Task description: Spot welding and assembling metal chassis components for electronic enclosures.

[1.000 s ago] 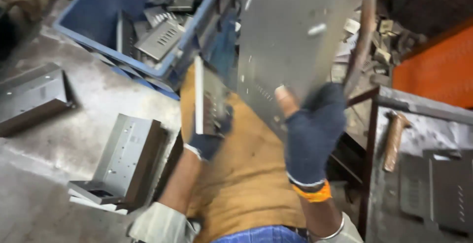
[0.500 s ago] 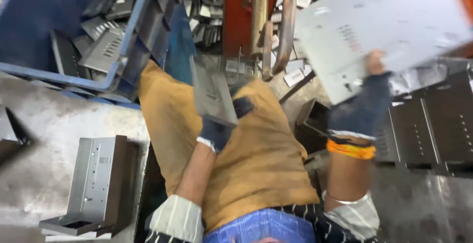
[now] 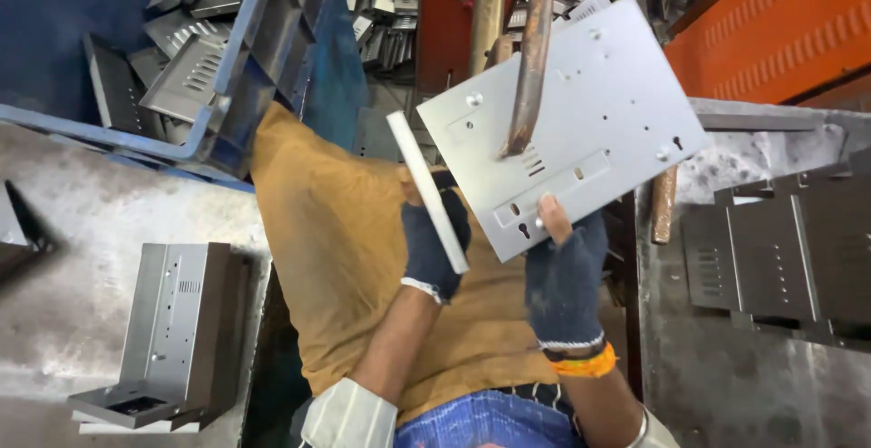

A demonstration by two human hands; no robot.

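The right hand [image 3: 564, 277] pinches the flat grey plate [image 3: 581, 112] at its near edge, right beside the left hand [image 3: 434, 244], whose fingers grip a thin white panel [image 3: 426, 189].

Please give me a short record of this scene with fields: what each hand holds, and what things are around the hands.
left hand: left hand in a dark glove grips a narrow grey metal strip, seen edge-on
right hand: right hand in a dark fingerless glove holds a flat grey metal panel by its lower edge, thumb on its face
panel surface: punched holes and slots
in front of panel: rusty bent bar crosses it
lap: brown apron
left side: blue crate with louvred metal parts; folded metal brackets on the floor
right side: dark metal parts on a bench
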